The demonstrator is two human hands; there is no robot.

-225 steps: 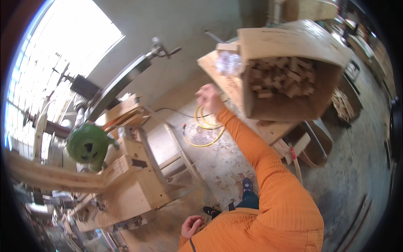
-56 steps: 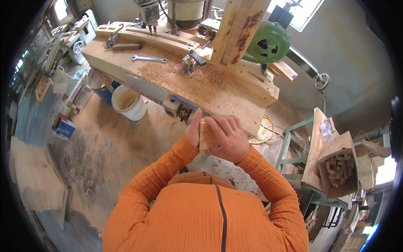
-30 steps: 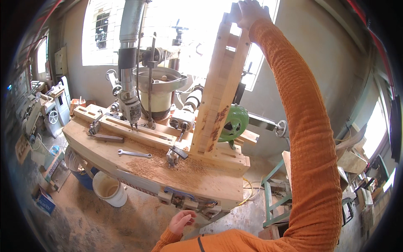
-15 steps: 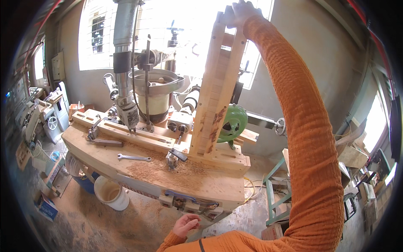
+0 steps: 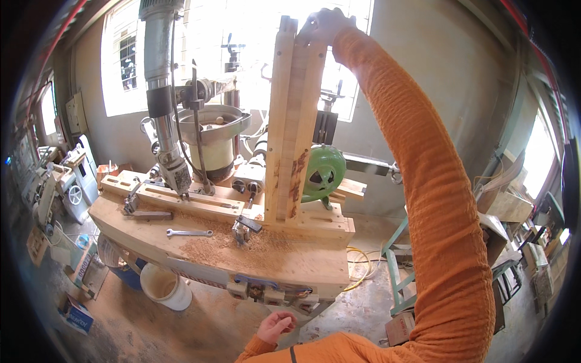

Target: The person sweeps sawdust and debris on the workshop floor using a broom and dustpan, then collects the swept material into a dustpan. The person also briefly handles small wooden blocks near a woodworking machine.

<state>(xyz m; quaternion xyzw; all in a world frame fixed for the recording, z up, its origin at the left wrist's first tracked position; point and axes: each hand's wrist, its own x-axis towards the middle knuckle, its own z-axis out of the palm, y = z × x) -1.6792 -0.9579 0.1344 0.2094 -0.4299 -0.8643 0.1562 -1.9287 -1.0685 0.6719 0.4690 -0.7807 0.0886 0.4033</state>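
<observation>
Raised high, my right hand [image 5: 325, 27] is at the top of a tall upright wooden chute [image 5: 279, 121]. Its fingers bend down over the chute's mouth; glare hides what they hold. Stacked wooden pieces [image 5: 298, 115] fill the channel between the two side rails, some of them dark-stained low down. My left hand [image 5: 277, 327] hangs near my body in front of the bench, fingers curled in, with nothing visible in it. The chute stands on a wooden workbench [image 5: 302, 257], beside a small metal clamp [image 5: 242, 233] among sawdust.
A drill-like machine head [image 5: 172, 169] points down at a slotted wooden fence [image 5: 187, 199]. An open-end wrench [image 5: 189, 233] lies on the bench. Behind are a round bowl feeder [image 5: 212, 130] and a green motor [image 5: 327, 172]. A white bucket [image 5: 166, 287] stands on the floor, left of switches [image 5: 272, 291].
The gap near the top of the chute is now filled with wooden pieces. My right hand stays at the chute's top. The view has shifted, and my left hand has barely moved.
</observation>
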